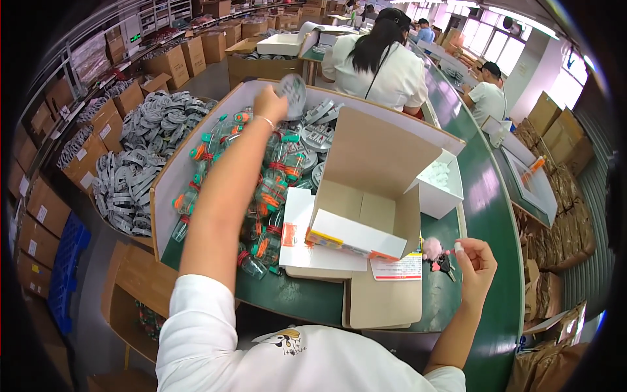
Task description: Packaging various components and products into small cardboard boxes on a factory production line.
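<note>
My left hand [269, 106] reaches to the far side of the bin and grips a round, flat grey piece [292, 95], probably a bundle of curved track. Below that arm lie many clear plastic bottle-like items [269, 193] with teal and orange parts. More grey round pieces [317, 137] sit beside them. In front of me an open cardboard box [362, 202] rests on flattened cartons [385, 300], its lid raised. My right hand [478, 264] is pinched at the right edge of the bench, close to keys with a pink pom-pom [432, 248]; what its fingertips hold is unclear.
A white box of small white pieces [441, 179] stands behind the open box. A green conveyor belt [483, 215] runs along the right. Cartons heaped with grey pieces [130, 189] stand at left. A co-worker in white [379, 65] sits ahead; others sit farther off.
</note>
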Action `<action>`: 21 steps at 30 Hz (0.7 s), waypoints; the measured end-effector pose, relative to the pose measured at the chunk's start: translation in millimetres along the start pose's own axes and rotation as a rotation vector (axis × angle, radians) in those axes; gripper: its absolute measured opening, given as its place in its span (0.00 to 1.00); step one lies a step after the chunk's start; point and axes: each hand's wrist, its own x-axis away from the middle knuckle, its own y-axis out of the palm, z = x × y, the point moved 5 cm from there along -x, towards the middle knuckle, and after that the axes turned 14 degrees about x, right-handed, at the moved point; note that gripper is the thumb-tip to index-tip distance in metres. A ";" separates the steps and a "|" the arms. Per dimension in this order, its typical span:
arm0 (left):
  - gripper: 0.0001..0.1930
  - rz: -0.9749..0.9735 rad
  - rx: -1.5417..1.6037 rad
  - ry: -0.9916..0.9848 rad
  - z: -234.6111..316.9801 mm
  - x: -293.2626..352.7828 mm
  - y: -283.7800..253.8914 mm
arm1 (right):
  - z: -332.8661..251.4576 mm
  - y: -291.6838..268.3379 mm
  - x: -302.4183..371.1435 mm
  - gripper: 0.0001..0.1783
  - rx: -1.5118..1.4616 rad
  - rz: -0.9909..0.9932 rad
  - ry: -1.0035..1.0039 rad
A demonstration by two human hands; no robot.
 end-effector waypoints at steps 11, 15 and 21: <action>0.14 -0.072 0.701 0.102 137.2 241.1 -198.3 | -35.7 22.5 18.6 0.11 -0.226 0.022 0.107; 0.15 -0.250 0.871 0.407 134.4 312.8 -189.6 | -73.0 50.3 19.7 0.12 -0.358 -0.173 -0.069; 0.15 -0.241 0.459 0.790 153.2 363.9 -168.5 | -118.6 111.9 37.1 0.10 -0.472 -0.503 -0.211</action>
